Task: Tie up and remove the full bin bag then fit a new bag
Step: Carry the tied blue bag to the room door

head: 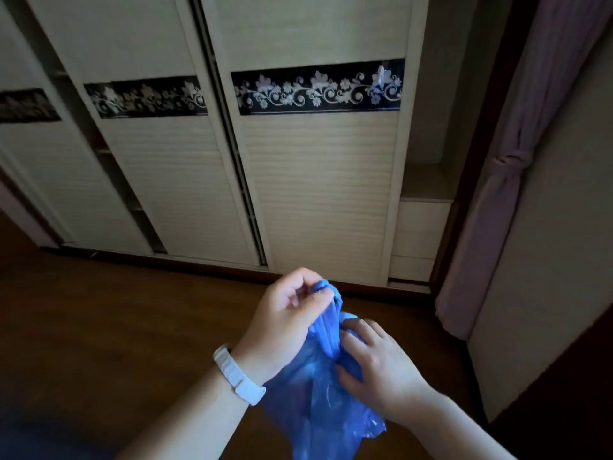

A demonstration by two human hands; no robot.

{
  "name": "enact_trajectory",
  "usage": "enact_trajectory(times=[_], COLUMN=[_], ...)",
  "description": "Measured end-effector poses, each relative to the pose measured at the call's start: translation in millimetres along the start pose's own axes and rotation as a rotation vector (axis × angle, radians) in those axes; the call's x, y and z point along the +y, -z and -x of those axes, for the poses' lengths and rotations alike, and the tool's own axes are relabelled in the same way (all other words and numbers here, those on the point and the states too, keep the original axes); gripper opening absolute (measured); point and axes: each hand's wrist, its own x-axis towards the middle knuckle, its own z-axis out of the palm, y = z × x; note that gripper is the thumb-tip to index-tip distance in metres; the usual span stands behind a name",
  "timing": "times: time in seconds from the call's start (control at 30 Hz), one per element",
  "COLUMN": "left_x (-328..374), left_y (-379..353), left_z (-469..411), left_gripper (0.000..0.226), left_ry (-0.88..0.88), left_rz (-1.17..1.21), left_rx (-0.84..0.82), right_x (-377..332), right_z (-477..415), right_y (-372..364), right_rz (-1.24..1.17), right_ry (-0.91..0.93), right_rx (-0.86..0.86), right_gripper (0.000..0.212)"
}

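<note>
One blue bag (310, 410) is held over the floor (99, 327). Its twisted top is pinched by the left hand (283, 323); its neck is gripped by the right hand (374, 363). For a tight knot, the neck should be held bunched while the top is pulled through. Two hands, one wristband (237, 376) counted.

Cream sliding wardrobe doors (318, 194) with floral bands, dark wood floor (99, 310), tied pink curtain (504, 180)

Blue bag (315, 403), white wristband (237, 375), cream doors (318, 194) with black floral band (318, 88).
</note>
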Motion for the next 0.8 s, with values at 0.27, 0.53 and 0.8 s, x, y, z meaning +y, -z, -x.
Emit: enact_trajectory(times=[0.27, 0.53, 0.8], left_x=[-46, -98, -134], left_y=[51, 138, 244], left_z=[-82, -196, -300], left_gripper=[0.011, 0.016, 0.017], left_ry=[0.005, -0.067, -0.053], left_rz=[0.05, 0.031, 0.122], left_rx=[0.042, 0.057, 0.098], right_x=[30, 52, 49], right_z=[-91, -225, -362], right_y=[-33, -69, -107], right_rz=[-0.018, 0.004, -0.012], right_ry=[-0.023, -0.073, -0.065], right_rx=[0.006, -0.013, 0.059], right_gripper=[0.046, 0.046, 0.04])
